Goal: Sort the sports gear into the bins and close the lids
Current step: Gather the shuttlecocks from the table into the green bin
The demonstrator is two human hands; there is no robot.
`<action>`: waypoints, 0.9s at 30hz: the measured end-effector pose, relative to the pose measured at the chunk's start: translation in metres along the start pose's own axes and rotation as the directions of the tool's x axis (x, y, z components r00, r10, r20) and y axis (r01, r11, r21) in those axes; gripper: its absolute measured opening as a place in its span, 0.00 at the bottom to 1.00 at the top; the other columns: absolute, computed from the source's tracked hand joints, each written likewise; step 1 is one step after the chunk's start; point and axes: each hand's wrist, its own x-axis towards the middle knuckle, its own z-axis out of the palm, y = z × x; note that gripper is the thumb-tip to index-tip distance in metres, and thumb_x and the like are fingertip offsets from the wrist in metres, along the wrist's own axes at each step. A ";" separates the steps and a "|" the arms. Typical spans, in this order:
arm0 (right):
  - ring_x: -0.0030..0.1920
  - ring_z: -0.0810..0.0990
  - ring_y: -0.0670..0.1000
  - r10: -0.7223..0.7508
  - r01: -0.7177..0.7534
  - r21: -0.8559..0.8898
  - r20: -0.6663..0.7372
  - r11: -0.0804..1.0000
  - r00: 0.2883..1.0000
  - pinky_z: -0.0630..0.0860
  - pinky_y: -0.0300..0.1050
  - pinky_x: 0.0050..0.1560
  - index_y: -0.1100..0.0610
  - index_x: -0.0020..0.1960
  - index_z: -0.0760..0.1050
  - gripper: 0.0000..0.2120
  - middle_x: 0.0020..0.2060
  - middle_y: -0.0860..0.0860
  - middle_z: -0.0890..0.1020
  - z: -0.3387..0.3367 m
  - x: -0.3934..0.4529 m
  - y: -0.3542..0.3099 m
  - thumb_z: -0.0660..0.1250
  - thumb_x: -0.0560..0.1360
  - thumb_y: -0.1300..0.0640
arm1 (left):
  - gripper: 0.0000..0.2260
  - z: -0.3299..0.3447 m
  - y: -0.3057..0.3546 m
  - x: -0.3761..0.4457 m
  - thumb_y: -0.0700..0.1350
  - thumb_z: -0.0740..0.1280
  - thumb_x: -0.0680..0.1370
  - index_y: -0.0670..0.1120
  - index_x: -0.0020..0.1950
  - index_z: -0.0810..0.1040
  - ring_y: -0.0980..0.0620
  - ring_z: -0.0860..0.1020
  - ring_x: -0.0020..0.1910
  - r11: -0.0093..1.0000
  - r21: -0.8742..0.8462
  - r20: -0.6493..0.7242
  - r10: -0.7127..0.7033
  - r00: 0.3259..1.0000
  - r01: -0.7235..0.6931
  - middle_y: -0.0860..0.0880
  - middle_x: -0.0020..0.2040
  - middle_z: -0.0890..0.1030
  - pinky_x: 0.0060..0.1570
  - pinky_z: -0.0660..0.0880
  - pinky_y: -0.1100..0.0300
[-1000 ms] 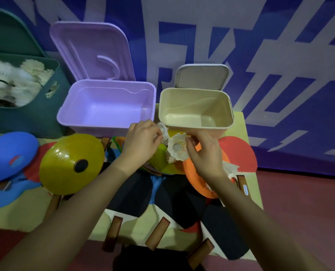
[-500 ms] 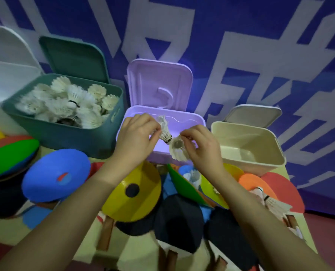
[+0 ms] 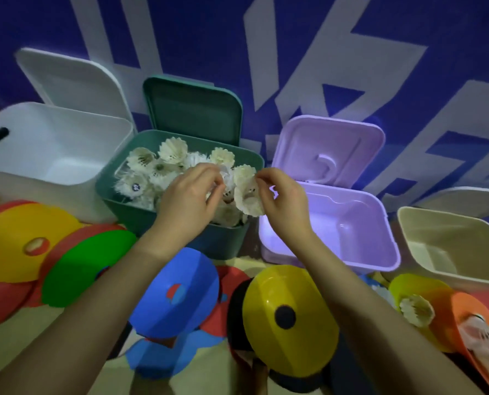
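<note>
Shuttlecock [image 3: 247, 196] in right hand [image 3: 284, 202] over green bin [image 3: 180, 223]

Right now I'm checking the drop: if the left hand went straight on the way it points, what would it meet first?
Probably the pile of white feather shuttlecocks in the green plastic bin; the left hand points into it, though depth is unclear.

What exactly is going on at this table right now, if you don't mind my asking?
A person is sorting sports gear into bins. The left hand and right hand each pinch a white shuttlecock over the green bin, which already holds a pile of them. The white bin, purple bin and beige bin look empty, and all four lids stand open. Coloured cone markers and more shuttlecocks remain on the table.
</note>
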 end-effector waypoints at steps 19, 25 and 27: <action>0.73 0.57 0.51 0.140 0.117 -0.438 0.511 0.892 0.848 0.43 0.50 0.66 0.41 0.66 0.71 0.19 0.72 0.45 0.66 0.061 -0.026 0.019 0.48 0.81 0.44 | 0.30 0.032 -0.071 -0.036 0.55 0.39 0.77 0.48 0.71 0.68 0.55 0.60 0.73 0.948 0.318 0.491 -0.144 0.859 -0.022 0.51 0.73 0.66 0.71 0.44 0.56; 0.67 0.64 0.52 0.092 0.050 -0.318 0.417 0.947 0.904 0.52 0.46 0.61 0.46 0.68 0.70 0.18 0.68 0.46 0.71 0.040 -0.024 0.012 0.57 0.80 0.47 | 0.24 0.022 -0.055 -0.037 0.53 0.51 0.76 0.41 0.54 0.81 0.45 0.79 0.53 0.937 0.348 0.330 -0.155 0.931 0.033 0.45 0.53 0.82 0.63 0.65 0.51; 0.63 0.69 0.53 0.058 0.051 -0.280 0.367 0.959 0.928 0.56 0.44 0.56 0.48 0.66 0.73 0.17 0.64 0.47 0.75 0.021 -0.023 0.008 0.57 0.79 0.48 | 0.21 0.018 -0.039 -0.030 0.51 0.54 0.76 0.41 0.54 0.80 0.44 0.79 0.50 0.933 0.359 0.309 -0.156 0.938 0.037 0.45 0.51 0.82 0.59 0.66 0.52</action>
